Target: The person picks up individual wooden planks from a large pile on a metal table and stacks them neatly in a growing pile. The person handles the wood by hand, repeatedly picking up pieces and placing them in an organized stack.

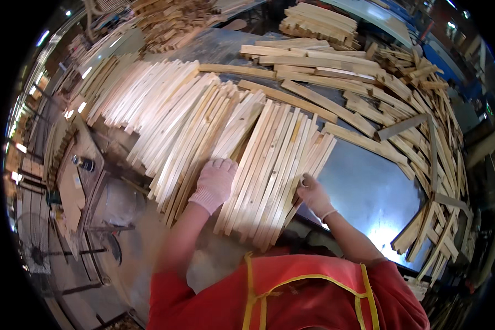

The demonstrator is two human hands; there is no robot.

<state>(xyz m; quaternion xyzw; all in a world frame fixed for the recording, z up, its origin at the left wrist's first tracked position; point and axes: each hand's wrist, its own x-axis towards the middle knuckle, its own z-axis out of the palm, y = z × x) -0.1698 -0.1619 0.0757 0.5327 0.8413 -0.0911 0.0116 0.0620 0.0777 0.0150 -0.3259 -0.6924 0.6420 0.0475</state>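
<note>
Pale wood slats: a batch of long, thin strips [272, 170] lies side by side on the near part of the table, its near ends sticking out over the table's front edge toward the person.
Left hand: the left hand [213, 184], in a white knit glove, lies flat with fingers spread on the left side of this batch, pressing on the slats and clamped on nothing.
Right hand: the right hand [312, 193], also gloved, sits at the right edge of the same batch with its fingers curled against the outermost slat; whether it truly grips that slat cannot be told.
Hands relative to each other: well apart, one on each side of the batch.
Neighbouring slats: more pale slats [148, 104] fan out to the left in overlapping rows, touching the batch under the hands.
Table: a grey metal table [368, 192] shows bare and shiny just right of the right hand.
Far pile: broader, darker wooden strips [335, 82] lie crosswise beyond the batch, in loose layers.
Right-hand heap: a tangle of thin sticks [434, 143] curves along the table's right rim down to the near corner.
Back stacks: two further stacks of wood [319, 22] stand at the far end.
Clothing: red sleeves and a red apron with yellow straps [291, 297] fill the lower edge.
Left of table: a dusty stand with a small dark tool [85, 163] on it.
</note>
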